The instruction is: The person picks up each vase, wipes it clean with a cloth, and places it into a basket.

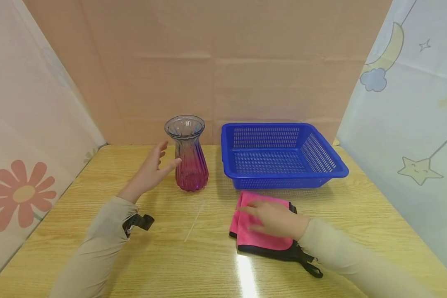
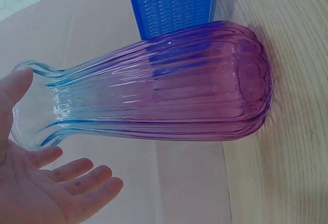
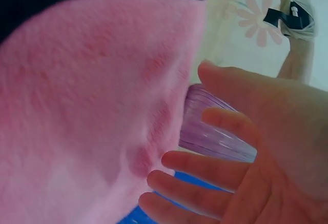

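A ribbed glass vase [image 1: 192, 163], blue-grey at the flared rim and pink-purple below, stands upright on the table. My left hand [image 1: 150, 169] is just left of it, thumb and fingers spread. In the left wrist view that hand [image 2: 56, 178] shows its palm beside the vase's rim [image 2: 38, 75], holding nothing. My right hand [image 1: 272, 219] hovers over a folded pink cloth [image 1: 262, 240] with black edging and a black loop. The right wrist view shows the right hand [image 3: 246, 167] with fingers loosely extended beside the fuzzy cloth [image 3: 92, 106], gripping none of it.
A blue perforated plastic basket [image 1: 284, 178] sits at the back right, behind the cloth. On the wooden table [image 1: 171, 265] lies a thin pale stick-like strip [image 1: 195, 220] in front of the vase. A plain peach backdrop [image 1: 216, 74] rises behind, with patterned sheets at both sides.
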{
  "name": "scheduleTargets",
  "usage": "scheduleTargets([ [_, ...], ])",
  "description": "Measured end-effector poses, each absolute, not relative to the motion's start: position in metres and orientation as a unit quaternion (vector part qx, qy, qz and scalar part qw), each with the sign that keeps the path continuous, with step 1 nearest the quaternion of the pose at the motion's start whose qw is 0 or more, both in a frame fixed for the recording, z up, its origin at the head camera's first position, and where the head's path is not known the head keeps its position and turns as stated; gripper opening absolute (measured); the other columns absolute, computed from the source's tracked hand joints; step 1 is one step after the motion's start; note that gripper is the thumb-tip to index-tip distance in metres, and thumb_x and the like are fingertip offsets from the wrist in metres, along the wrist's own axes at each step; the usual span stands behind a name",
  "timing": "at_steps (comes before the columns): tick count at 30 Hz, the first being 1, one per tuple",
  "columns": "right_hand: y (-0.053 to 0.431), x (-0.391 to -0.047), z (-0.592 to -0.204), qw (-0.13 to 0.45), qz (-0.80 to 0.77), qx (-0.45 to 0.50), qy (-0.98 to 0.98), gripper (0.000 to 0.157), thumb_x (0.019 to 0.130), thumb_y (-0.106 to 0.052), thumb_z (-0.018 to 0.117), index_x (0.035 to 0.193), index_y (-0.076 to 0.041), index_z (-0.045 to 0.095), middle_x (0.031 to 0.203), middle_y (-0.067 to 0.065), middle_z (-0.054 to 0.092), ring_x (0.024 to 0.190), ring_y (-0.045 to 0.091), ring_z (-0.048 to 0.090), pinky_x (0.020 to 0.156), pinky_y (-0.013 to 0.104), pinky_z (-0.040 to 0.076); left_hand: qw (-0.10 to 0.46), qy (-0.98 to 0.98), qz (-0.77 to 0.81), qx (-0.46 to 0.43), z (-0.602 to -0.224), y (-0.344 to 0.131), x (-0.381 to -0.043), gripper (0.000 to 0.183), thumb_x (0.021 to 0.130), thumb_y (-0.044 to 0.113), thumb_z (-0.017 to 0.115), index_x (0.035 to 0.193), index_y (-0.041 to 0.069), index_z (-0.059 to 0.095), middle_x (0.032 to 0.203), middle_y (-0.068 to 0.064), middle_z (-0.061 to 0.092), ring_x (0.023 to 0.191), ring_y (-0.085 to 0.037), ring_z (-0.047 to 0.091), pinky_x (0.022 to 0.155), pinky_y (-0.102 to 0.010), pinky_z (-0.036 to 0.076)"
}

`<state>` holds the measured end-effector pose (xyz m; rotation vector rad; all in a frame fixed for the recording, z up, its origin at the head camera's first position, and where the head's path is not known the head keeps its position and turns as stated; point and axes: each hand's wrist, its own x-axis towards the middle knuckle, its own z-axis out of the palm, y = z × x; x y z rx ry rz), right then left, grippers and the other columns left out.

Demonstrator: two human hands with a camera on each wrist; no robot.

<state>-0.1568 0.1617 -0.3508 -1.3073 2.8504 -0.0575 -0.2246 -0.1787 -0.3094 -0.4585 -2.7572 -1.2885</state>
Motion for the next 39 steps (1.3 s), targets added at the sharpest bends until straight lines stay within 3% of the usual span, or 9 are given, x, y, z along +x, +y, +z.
scheduleTargets([
  [7,0.157,-0.157,-0.357,0.026,-0.013,-0.397,0.917,0.049,0.081,-0.028,0.071,0.127,-0.016,0.056,0.11,0.01,0.064,0.093,0.02,0.061,0.062,0.024,0.053,0.028,-0.897,-0.418,-0.141,-0.31,-0.174,-0.224,0.081,0.094,0.042,0.051,0.149,0.002,0.008,0.154,-0.022,0.015,0.139,-0.044,0.022,0.113,-0.059,0.024],
  [18,0.152,-0.16,-0.362,0.045,-0.005,-0.375,0.926,0.048,0.083,-0.026,0.069,0.128,-0.016,0.056,0.11,0.011,0.062,0.086,0.017,0.058,0.058,0.021,0.048,0.027,-0.894,-0.424,-0.142,-0.313,-0.173,-0.227,0.078,0.095,0.039,0.051,0.148,0.0,0.01,0.153,-0.025,0.016,0.138,-0.046,0.023,0.112,-0.06,0.025],
  [24,0.148,-0.16,-0.362,0.054,-0.008,-0.378,0.924,0.047,0.083,-0.027,0.069,0.128,-0.017,0.057,0.093,0.007,0.055,0.072,0.011,0.047,0.056,0.021,0.044,0.021,-0.894,-0.424,-0.141,-0.312,-0.171,-0.226,0.078,0.095,0.039,0.051,0.148,0.001,0.008,0.153,-0.024,0.015,0.138,-0.046,0.022,0.113,-0.059,0.024],
  [33,0.14,-0.163,-0.36,0.067,0.043,-0.387,0.919,0.048,0.084,-0.028,0.067,0.13,-0.023,0.055,0.088,0.005,0.051,0.076,0.015,0.045,0.066,0.027,0.047,0.015,-0.899,-0.418,-0.132,-0.313,-0.171,-0.227,0.079,0.094,0.041,0.051,0.148,0.001,0.008,0.154,-0.024,0.015,0.139,-0.045,0.023,0.113,-0.059,0.025],
  [39,0.134,-0.165,-0.352,0.09,0.06,-0.388,0.915,0.047,0.083,-0.024,0.07,0.128,-0.019,0.057,0.093,0.008,0.056,0.09,0.021,0.054,0.09,0.038,0.051,0.013,-0.897,-0.42,-0.134,-0.313,-0.17,-0.227,0.079,0.094,0.041,0.051,0.148,0.001,0.009,0.154,-0.024,0.015,0.138,-0.046,0.023,0.112,-0.06,0.025],
])
